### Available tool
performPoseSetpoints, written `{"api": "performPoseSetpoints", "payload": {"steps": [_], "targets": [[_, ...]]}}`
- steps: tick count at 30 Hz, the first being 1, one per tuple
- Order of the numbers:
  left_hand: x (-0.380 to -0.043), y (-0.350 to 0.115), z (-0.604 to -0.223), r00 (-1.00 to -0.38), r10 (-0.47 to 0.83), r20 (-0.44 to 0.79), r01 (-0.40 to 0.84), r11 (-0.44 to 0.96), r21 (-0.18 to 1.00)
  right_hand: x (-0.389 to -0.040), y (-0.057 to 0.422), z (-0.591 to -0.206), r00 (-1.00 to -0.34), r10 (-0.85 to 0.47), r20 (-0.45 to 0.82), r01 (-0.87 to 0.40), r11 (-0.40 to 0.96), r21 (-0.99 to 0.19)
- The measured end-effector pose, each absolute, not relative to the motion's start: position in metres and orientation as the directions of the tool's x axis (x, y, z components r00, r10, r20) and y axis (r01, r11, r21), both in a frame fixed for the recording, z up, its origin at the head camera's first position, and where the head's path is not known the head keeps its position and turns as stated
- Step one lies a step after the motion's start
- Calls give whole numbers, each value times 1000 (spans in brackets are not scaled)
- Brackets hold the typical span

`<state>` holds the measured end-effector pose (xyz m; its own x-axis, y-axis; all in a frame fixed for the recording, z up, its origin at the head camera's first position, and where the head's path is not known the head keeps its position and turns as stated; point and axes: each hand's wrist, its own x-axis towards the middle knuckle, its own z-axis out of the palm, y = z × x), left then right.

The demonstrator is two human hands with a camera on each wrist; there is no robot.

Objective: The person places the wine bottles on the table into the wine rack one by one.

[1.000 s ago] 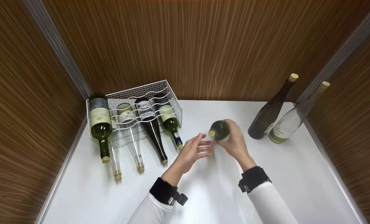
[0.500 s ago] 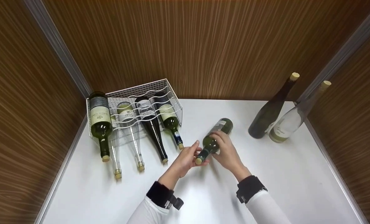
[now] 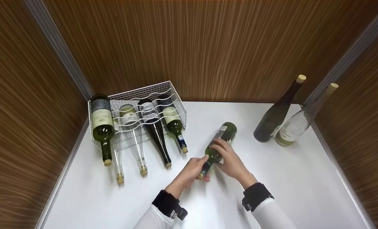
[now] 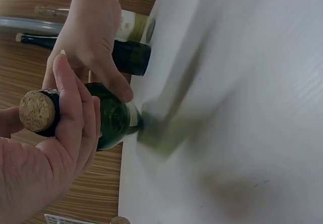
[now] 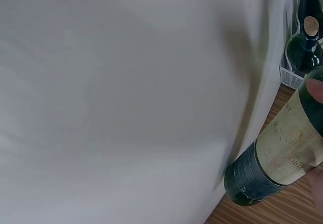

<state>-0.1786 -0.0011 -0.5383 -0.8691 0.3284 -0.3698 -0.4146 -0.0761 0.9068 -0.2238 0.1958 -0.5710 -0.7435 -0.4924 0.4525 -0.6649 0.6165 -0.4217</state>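
Observation:
A green wine bottle (image 3: 227,133) with a pale and dark label is tilted over the white table, its corked neck toward me. My left hand (image 3: 190,171) grips the neck, thumb along the top; in the left wrist view its fingers (image 4: 73,108) wrap just below the cork (image 4: 38,111). My right hand (image 3: 232,160) holds the bottle around its shoulder, thumb on one side and fingers on the other. In the right wrist view the bottle's label (image 5: 290,146) and base show, while the neck is out of frame.
Left of my hands stands a white wire wine rack (image 3: 139,89) holding several corked bottles, necks forward. One large green bottle (image 3: 102,118) lies on its left end. Upright at the right are a dark bottle (image 3: 273,122) and a clear bottle (image 3: 295,125). Wood-grain walls (image 3: 208,47) enclose the table.
The bottle has tipped from nearly upright to slanted, its neck swinging toward me. My left hand has gone from open beside it to gripping the neck; my right hand has moved nearer to me.

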Motion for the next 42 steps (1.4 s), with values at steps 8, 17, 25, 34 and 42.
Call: {"api": "performPoseSetpoints", "payload": {"steps": [8, 17, 25, 34, 42], "targets": [[-179, 5, -551, -873, 301, -383, -373, 90, 923, -218, 203, -565, -844, -430, 320, -529, 569, -630], [-178, 9, -560, -908, 251, -336, -291, 200, 935, -214, 210, -568, -913, -301, 275, -403, 568, -718], [-177, 10, -565, -932, 224, -283, -211, 298, 931, -214, 212, -571, -935, -270, 230, -347, 565, -748], [-178, 10, -570, -974, 158, -165, -94, 381, 920, -213, 207, -568, -937, -261, 233, -343, 558, -756], [-176, 8, -564, -976, 134, -173, -121, 330, 936, -212, 204, -563, -938, -248, 241, -341, 535, -773]]}}
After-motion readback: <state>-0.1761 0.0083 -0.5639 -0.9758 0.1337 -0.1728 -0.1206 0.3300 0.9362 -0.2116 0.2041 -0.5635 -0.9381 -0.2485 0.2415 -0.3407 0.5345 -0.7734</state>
